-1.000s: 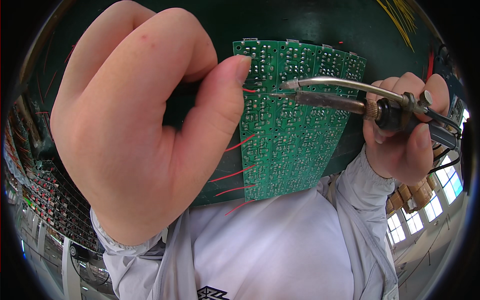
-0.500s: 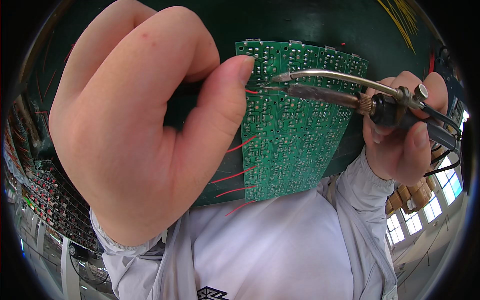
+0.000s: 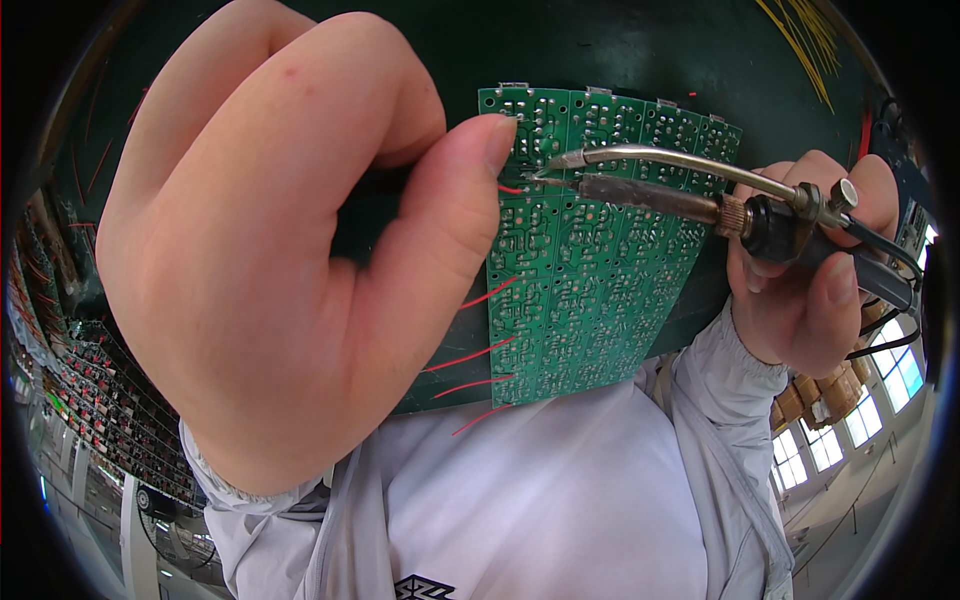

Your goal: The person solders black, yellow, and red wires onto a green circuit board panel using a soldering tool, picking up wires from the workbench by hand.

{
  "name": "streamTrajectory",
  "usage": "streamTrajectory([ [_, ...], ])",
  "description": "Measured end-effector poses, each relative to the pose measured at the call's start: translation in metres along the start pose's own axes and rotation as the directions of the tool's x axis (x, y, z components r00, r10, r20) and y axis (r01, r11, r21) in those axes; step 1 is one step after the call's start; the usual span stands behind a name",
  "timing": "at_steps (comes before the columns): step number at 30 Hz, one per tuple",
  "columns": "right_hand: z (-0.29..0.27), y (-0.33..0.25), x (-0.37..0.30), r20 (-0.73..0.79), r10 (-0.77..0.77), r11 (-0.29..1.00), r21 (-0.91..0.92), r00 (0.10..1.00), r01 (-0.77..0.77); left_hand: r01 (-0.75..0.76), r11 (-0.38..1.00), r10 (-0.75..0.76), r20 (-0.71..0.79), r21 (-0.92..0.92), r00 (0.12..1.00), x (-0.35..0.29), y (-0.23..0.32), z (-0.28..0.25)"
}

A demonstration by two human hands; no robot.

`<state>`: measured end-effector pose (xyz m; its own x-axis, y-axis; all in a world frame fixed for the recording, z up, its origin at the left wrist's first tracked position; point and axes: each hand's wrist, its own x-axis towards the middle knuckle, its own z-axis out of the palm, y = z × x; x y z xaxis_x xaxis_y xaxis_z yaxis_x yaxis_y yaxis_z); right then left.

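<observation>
My left hand (image 3: 290,230) is closed in a pinch on a red wire (image 3: 510,189), whose end meets the green circuit board panel (image 3: 575,300) near its upper left edge. The fingertips behind the thumb are partly hidden. In my right hand (image 3: 815,310) is a soldering iron (image 3: 650,196), gripped by its dark handle. Its tip points left at the board, close to the wire's end. A curved metal tube (image 3: 690,160), clamped to the iron, ends just above the tip. Several other red wires (image 3: 470,351) stick out from the board's left edge, lower down.
The panel lies over a dark green work surface (image 3: 460,50). Yellow wires (image 3: 805,45) lie at the far right, and loose red wires (image 3: 100,165) at the far left. Black cables (image 3: 880,335) trail from the iron. A dense array of small parts (image 3: 110,400) stands at the left.
The board, wire and iron tip appear slightly lower and further right in the picture. Both hands keep their grips, and the tip stays beside the wire's end.
</observation>
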<state>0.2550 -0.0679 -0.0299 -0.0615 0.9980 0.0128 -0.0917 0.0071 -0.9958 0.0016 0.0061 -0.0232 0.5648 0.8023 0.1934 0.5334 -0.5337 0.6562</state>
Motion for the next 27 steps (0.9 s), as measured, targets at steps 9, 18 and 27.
streamTrajectory([
  [9, 0.004, -0.017, -0.001, 0.01, -0.013, 0.999, 0.047, 1.0, 0.012, 0.099, 0.995, -0.099, -0.022, -0.013, 0.995, 0.0, 0.013, -0.015],
  [18, -0.002, -0.023, -0.006, -0.114, 0.086, 0.974, 0.22, 0.99, -0.059, 0.013, 0.999, -0.015, 0.049, 0.04, 0.999, 0.003, 0.01, -0.019],
  [27, -0.015, -0.025, -0.008, -0.169, 0.116, 0.962, 0.263, 0.979, -0.068, 0.075, 0.997, -0.076, 0.087, 0.014, 0.993, 0.004, 0.013, -0.026],
])
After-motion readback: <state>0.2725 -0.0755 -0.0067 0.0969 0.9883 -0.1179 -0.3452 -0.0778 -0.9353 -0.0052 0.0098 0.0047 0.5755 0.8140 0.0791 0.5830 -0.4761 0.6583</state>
